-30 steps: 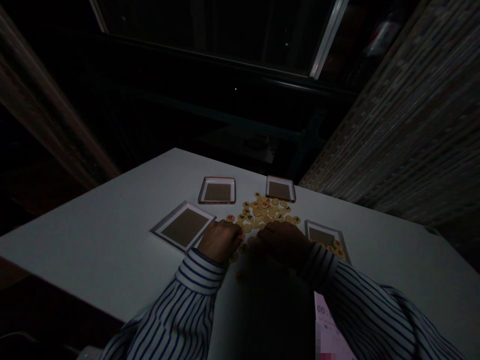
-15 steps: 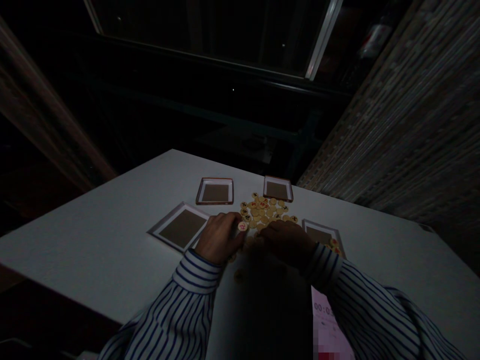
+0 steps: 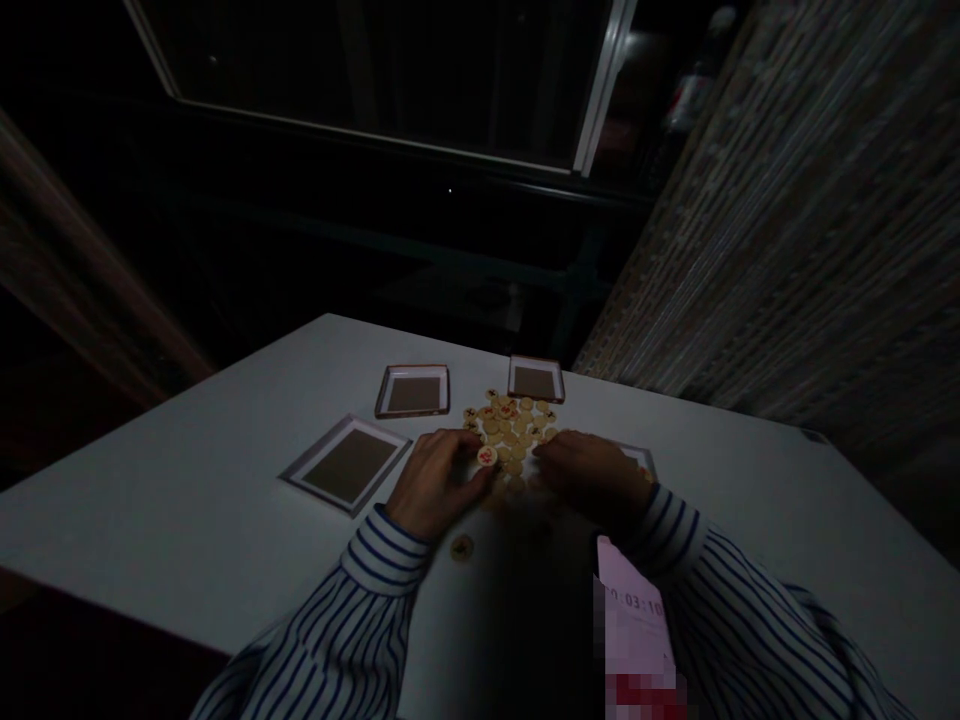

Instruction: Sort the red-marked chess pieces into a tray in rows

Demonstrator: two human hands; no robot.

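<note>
A xiangqi piece (image 3: 487, 456) with a red character sits between the thumb and forefinger of my left hand (image 3: 433, 487), at the near left side of a loose pile of xiangqi pieces (image 3: 508, 425). My right hand (image 3: 592, 478) is at the pile's right side, its fingers curled down and together; what they may hold is hidden in shadow. Some pieces show red or black characters, others look blank. Nearer to me, one piece with a dark character (image 3: 462, 548) lies alone on the white table (image 3: 247, 470).
Around the pile stand a grey-rimmed tray (image 3: 300, 476) at left, two brown-rimmed trays (image 3: 412, 412) (image 3: 535, 398) at the back, and another tray (image 3: 651, 462) partly behind my right hand. A phone with a timer (image 3: 634, 575) lies near my right forearm. A bead curtain (image 3: 720, 230) hangs at right.
The view has shifted, so the table sits further left. My hands have spread apart a little, showing more pieces between them. The red-marked piece stays in my left hand.
</note>
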